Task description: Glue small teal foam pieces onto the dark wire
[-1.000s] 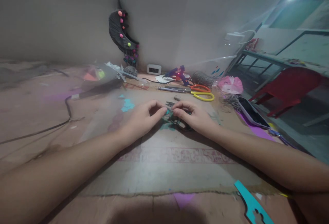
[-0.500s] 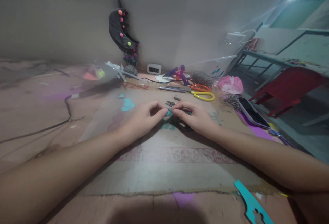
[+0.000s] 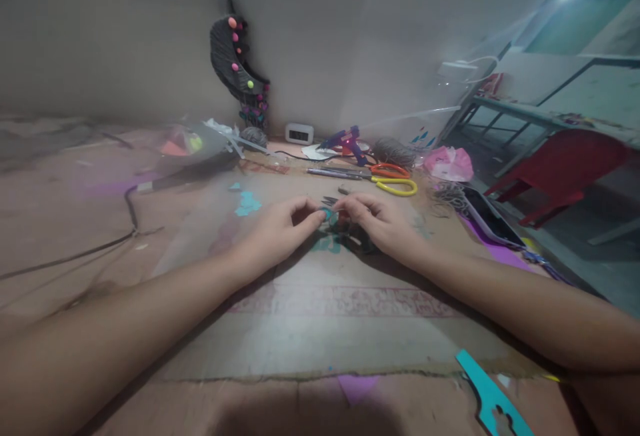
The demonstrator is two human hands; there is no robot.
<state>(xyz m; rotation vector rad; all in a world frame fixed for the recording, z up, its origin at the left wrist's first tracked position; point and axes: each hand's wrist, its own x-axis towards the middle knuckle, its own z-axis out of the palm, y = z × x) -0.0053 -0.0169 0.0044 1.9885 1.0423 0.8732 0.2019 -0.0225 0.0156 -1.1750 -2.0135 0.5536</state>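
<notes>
My left hand [image 3: 280, 231] and my right hand [image 3: 381, 223] meet over a flattened cardboard sheet [image 3: 320, 316] on the floor. Both pinch a small teal and dark craft piece [image 3: 331, 221] between thumb and fingertips. Dark yarn or wire trails from the piece under my right hand. What exactly the piece is stays too small to tell.
Yellow and orange scissors [image 3: 395, 179], a purple glue gun [image 3: 344, 140], a grey yarn ball [image 3: 394, 152], a pink bag [image 3: 450, 164] and a phone [image 3: 487, 216] lie beyond my hands. A dark crescent decoration [image 3: 235, 66] leans on the wall. Teal scraps [image 3: 487, 396] lie near me. A red chair [image 3: 565, 169] stands right.
My right hand has shifted slightly left and up, with its fingers tighter on the small piece. The left hand has hardly moved.
</notes>
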